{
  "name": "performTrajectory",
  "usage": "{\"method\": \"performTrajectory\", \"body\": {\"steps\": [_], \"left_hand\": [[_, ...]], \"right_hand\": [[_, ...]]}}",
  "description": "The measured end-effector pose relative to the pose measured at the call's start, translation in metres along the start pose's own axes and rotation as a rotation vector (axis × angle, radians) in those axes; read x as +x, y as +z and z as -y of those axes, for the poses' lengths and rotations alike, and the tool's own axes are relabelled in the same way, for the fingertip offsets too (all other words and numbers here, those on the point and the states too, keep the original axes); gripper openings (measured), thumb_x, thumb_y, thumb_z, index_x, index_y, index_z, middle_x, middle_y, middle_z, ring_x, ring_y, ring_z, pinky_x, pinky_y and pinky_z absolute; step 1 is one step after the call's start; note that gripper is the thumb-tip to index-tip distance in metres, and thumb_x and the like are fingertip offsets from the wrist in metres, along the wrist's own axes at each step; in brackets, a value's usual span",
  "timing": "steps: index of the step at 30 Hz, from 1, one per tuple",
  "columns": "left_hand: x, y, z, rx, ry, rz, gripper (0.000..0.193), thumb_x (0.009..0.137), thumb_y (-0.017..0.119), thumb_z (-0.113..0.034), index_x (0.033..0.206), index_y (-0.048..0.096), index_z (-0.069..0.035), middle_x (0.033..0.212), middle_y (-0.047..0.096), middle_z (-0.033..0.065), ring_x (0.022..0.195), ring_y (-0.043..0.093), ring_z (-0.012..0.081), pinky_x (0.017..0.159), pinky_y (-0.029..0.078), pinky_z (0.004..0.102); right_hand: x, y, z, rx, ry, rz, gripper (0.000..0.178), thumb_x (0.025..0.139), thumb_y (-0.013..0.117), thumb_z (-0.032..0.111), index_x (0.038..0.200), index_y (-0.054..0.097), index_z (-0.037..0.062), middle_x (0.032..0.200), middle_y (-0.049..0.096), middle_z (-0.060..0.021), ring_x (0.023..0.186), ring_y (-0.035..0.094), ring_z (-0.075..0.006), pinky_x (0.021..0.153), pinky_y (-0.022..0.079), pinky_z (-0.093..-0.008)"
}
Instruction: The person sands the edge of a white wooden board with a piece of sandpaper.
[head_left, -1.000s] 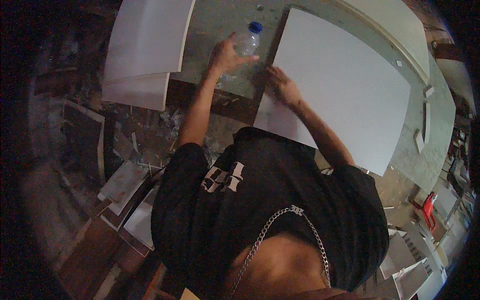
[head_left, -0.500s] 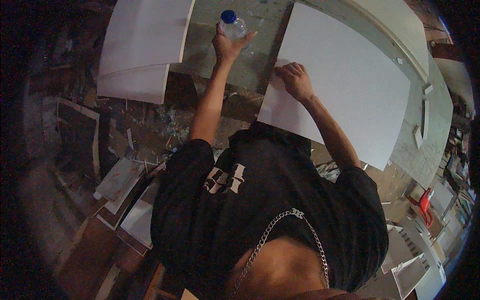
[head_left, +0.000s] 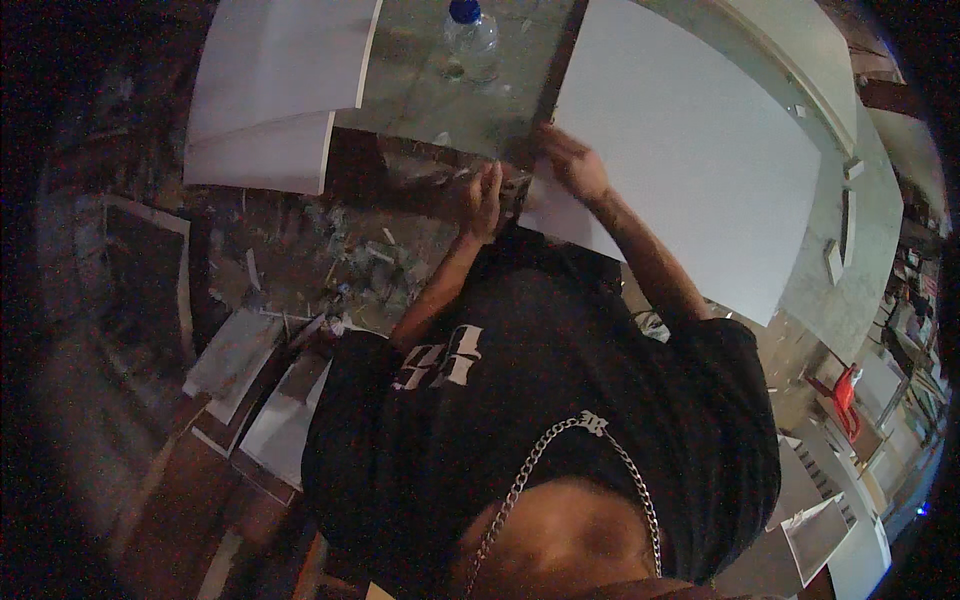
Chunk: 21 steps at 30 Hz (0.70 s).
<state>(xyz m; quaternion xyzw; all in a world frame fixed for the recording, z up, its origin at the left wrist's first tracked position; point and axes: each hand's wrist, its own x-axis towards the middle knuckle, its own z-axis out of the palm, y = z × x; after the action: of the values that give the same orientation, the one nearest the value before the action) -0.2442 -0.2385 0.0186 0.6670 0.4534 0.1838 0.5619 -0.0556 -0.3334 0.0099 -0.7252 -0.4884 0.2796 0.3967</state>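
A large white board (head_left: 690, 150) lies on the worktable, its left edge bordered by a dark strip. At that edge is my right hand (head_left: 578, 170), slightly blurred, its fingers bent together; whatever they may hold is hidden. My left hand (head_left: 484, 205) is raised just left of the board's near corner, with fingers stretched out and nothing visible in it. Beyond it, a clear plastic bottle (head_left: 474, 45) with a blue cap stands on the grey-green tabletop (head_left: 410, 95), apart from both hands.
More white panels (head_left: 280, 70) lie at the far left. Small white offcuts (head_left: 835, 262) rest on the table's right side. Scraps and debris (head_left: 370, 270) litter the floor at left. A red-handled tool (head_left: 846, 400) lies at lower right, near stacked pale pieces (head_left: 815, 535).
My left hand has let go of the bottle, leaving it standing, and has come back toward me and right. My right hand has shifted slightly left along the board's edge.
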Motion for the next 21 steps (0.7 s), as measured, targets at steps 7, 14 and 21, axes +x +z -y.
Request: {"method": "performTrajectory", "body": {"steps": [7,14,21], "left_hand": [[0.076,0.038,0.014,-0.032,0.242,0.137,0.041,0.103,0.061,-0.039,0.118,0.069,-0.002,0.103,0.074,0.0093,0.096,0.069,0.0167,0.083,0.054,0.0325],[0.136,0.046,0.017,0.02,0.36,0.229,0.044,0.091,0.077,-0.037,0.119,0.072,-0.003,0.112,0.076,0.0091,0.101,0.07,0.0169,0.09,0.054,0.0314],[0.149,0.053,0.008,0.088,0.39,0.342,0.047,0.081,0.086,-0.031,0.117,0.074,-0.004,0.11,0.076,0.0087,0.095,0.07,0.0139,0.09,0.054,0.0303]], "right_hand": [[-0.089,0.052,-0.026,-0.167,-0.63,0.195,0.039,0.082,0.065,0.009,0.121,0.069,0.0045,0.128,0.066,-0.0151,0.131,0.057,-0.033,0.111,0.048,-0.0442],[-0.062,0.028,0.002,0.055,-0.251,-0.084,0.032,0.083,0.059,-0.001,0.113,0.069,0.0048,0.127,0.066,-0.0161,0.117,0.065,-0.0339,0.098,0.054,-0.0428],[-0.025,0.042,-0.035,-0.259,-0.288,-0.216,0.042,0.085,0.06,0.002,0.126,0.064,0.0073,0.137,0.061,-0.0142,0.129,0.057,-0.0334,0.101,0.054,-0.0434]]}}
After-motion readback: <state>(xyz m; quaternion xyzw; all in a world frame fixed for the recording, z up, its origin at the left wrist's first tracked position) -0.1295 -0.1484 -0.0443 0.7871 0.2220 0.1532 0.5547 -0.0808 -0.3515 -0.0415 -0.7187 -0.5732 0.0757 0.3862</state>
